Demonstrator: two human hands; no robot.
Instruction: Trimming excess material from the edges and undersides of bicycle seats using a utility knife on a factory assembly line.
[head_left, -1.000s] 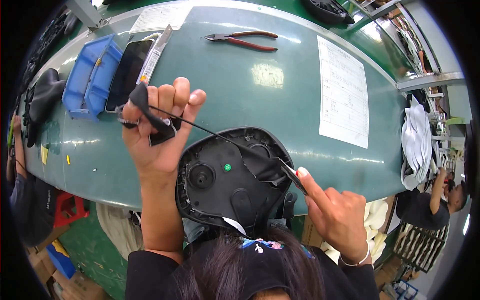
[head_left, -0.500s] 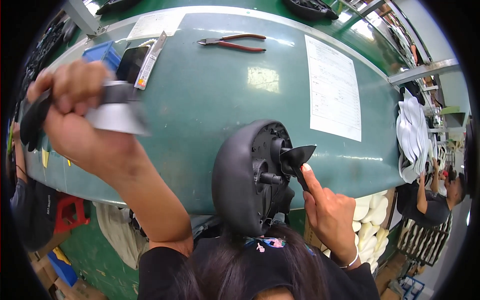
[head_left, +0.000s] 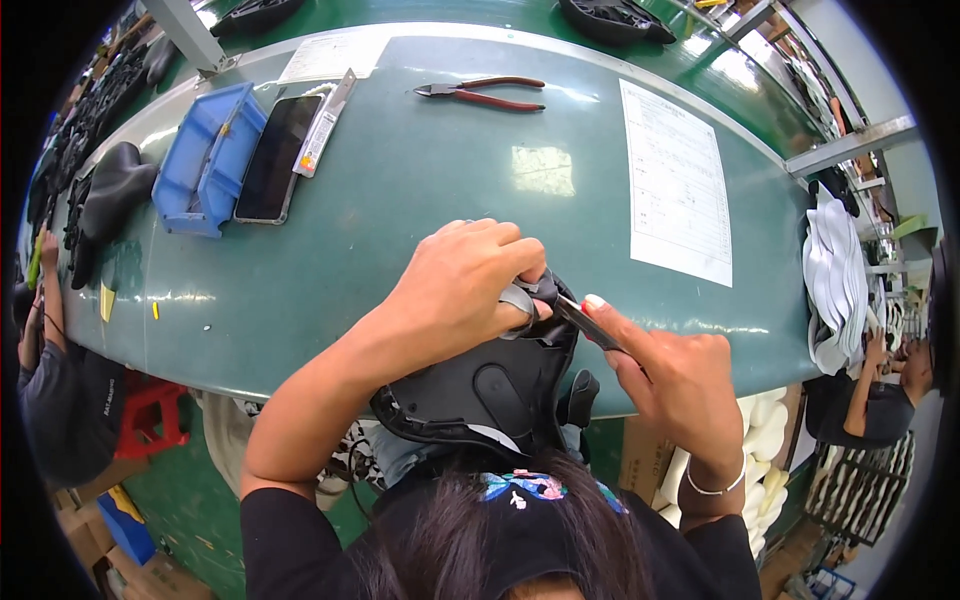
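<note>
A black padded bicycle saddle (head_left: 470,385) lies tipped at the near table edge, its hollow underside with ribs and fittings partly showing. Over its far end, my left hand (head_left: 455,285) is closed, pinching a grey-black flap of cover material (head_left: 520,300). From the right, my right hand (head_left: 675,375) grips a slim knife-like tool (head_left: 592,328) with a dark handle and a pale tip, the index finger laid along it. The tip meets the saddle rim beside the flap. My left fingers hide part of that spot.
Pliers with red handles (head_left: 490,94) lie at the far middle. A printed sheet (head_left: 680,180) is at the right. Toward the left sit a blue bin (head_left: 205,165), a phone (head_left: 278,160), a cutter (head_left: 326,125) and another black saddle (head_left: 110,200). Co-workers are at both sides.
My left hand has come from the far left back to the saddle and pinches the flap. The saddle has tilted, showing more of its underside. My right hand stays near its end.
</note>
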